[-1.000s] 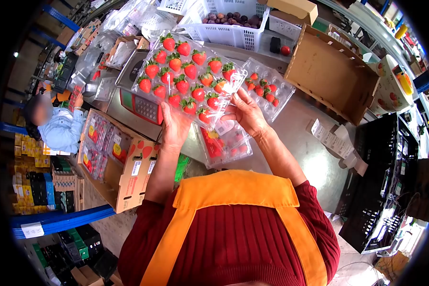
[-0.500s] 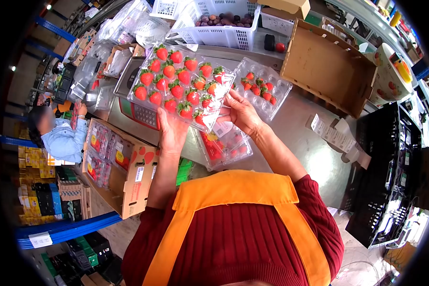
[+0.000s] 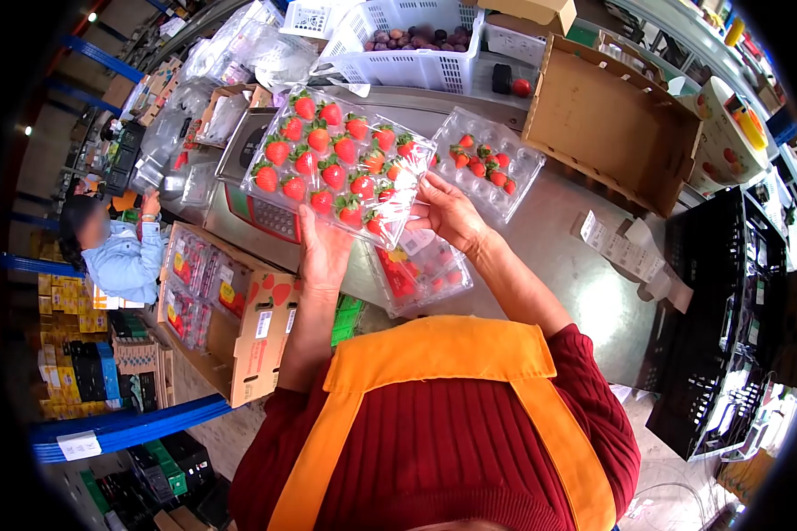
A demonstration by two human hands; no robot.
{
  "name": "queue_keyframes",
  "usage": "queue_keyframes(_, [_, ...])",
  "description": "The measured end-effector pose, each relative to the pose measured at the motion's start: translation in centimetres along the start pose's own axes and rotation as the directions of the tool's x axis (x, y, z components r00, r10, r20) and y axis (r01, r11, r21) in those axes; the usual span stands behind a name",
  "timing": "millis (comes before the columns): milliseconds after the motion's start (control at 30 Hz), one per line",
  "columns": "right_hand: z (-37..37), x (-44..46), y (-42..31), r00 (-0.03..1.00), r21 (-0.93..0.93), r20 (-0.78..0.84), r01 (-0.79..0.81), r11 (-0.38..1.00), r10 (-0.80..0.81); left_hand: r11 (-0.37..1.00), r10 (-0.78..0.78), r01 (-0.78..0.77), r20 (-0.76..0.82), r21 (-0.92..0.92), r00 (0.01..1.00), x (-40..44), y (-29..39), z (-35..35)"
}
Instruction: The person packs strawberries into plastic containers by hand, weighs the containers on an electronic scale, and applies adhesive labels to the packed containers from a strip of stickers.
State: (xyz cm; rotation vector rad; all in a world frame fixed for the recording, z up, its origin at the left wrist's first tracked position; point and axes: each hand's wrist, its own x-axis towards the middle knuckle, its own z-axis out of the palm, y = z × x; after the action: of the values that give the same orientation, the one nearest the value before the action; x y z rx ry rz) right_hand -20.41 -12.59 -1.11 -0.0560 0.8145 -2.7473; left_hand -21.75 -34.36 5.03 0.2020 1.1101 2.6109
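Note:
A clear plastic tray of strawberries (image 3: 332, 164) is held up between my two hands, above the metal table. My left hand (image 3: 326, 248) grips its near edge, thumb on top and the fingers hidden beneath. At the right corner my right hand (image 3: 452, 215) pinches the tray. Behind that corner lies a second clear tray (image 3: 491, 164), partly filled with strawberries. Below my hands, a labelled strawberry pack (image 3: 421, 270) rests on the table. The held tray partly covers a scale with a red keypad panel (image 3: 270, 215).
A carton with packed strawberries (image 3: 261, 350) stands at the left, near a co-worker in a blue shirt (image 3: 128, 261). A white crate of dark fruit (image 3: 398, 66), an open cardboard box (image 3: 607, 124), curled labels (image 3: 624, 257) and a black crate (image 3: 726, 327) surround the table.
The held tray has shifted slightly left and down in view since the earliest frame, still in both hands. The co-worker's raised hand has moved a little.

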Motion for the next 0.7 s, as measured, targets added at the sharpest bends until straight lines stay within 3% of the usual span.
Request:
queue_keyframes(400, [0.6,-0.1,-0.2,0.999,-0.041,-0.022,-0.037,0.998,0.036,0.999,-0.002,0.002,0.016,0.042,1.000,-0.5,0.2,-0.1])
queue_keyframes(533, [-0.2,0.1,0.4,0.991,-0.086,-0.129,-0.042,0.995,0.031,0.999,0.004,-0.003,-0.001,0.054,1.000,-0.7,0.1,-0.5])
queue_keyframes(633, [-0.2,-0.9,0.4,0.970,-0.440,-0.184,0.065,0.896,-0.160,0.999,0.008,-0.007,-0.010,0.037,1.000,-0.8,0.2,-0.9])
queue_keyframes(700, [-1.0,-2.5,0.3,0.966,-0.844,-0.110,0.034,0.536,-0.233,1.000,0.012,-0.011,-0.012,0.025,1.000,-1.0,0.5,-1.3])
